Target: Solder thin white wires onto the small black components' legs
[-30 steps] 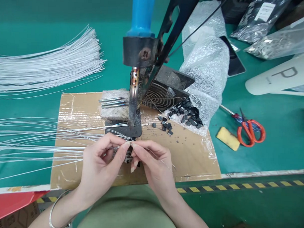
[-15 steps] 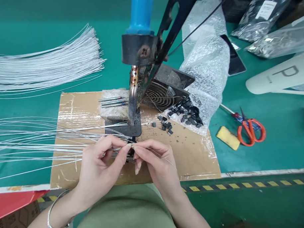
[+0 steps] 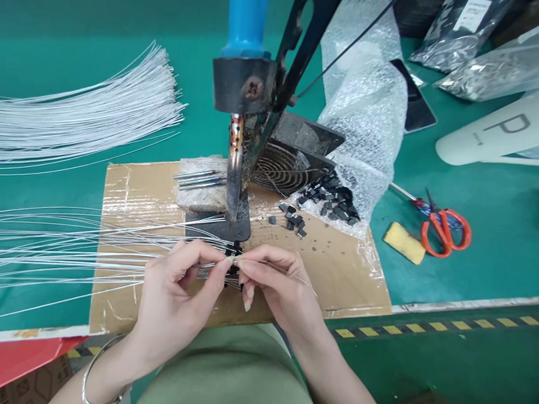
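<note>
Worktop: green, with a pale, scuffed strip along its front edge. Beyond the worktop's far side: a darker green band; wall or panel, cannot be determined. Below the worktop's front edge: green floor, yellow-and-black striped line. Below the worktop's left front: red sheet, cardboard box. Light: even across the worktop, dimmer below.

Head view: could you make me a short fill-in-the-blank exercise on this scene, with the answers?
1. Above the left hand and right hand in the picture, the iron has a ____ handle.
2. The wires run off the picture's ____ edge.
3. The sponge by the scissors is mostly ____.

Missing words: blue; left; yellow.
</note>
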`<act>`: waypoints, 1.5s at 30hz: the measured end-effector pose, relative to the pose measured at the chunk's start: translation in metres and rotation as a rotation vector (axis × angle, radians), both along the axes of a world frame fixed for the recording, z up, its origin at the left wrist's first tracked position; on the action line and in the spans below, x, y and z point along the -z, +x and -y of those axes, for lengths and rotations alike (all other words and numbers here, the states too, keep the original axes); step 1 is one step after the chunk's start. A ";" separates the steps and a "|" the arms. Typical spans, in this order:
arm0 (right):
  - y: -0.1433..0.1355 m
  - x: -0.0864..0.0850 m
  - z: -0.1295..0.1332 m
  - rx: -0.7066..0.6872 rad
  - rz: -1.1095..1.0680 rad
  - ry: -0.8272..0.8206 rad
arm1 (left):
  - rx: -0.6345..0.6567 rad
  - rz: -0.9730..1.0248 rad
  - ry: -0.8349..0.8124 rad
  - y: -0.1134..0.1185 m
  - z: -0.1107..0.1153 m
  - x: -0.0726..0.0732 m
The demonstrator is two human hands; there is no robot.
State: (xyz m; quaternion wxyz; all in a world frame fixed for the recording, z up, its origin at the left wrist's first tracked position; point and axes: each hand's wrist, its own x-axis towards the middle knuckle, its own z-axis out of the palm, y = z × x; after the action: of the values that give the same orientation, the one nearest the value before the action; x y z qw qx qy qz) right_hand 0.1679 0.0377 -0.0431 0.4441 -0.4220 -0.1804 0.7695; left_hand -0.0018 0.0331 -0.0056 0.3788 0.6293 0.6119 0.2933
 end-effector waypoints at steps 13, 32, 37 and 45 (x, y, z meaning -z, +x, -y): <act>-0.002 -0.001 0.002 0.021 0.001 -0.006 | -0.049 0.051 -0.024 0.002 0.002 0.006; -0.007 -0.001 0.004 0.067 -0.013 -0.020 | -0.068 -0.038 0.103 0.006 0.006 0.007; -0.009 -0.001 0.005 0.107 -0.040 -0.024 | -0.098 0.019 0.050 0.006 0.007 0.011; -0.014 0.001 0.006 0.170 -0.094 -0.014 | -0.146 0.104 0.036 0.009 0.008 0.018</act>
State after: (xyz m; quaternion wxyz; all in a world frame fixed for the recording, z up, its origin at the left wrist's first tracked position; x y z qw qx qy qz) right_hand 0.1534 0.0314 -0.0446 0.5127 -0.4022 -0.1174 0.7494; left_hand 0.0067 0.0250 -0.0233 0.3764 0.5736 0.6303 0.3634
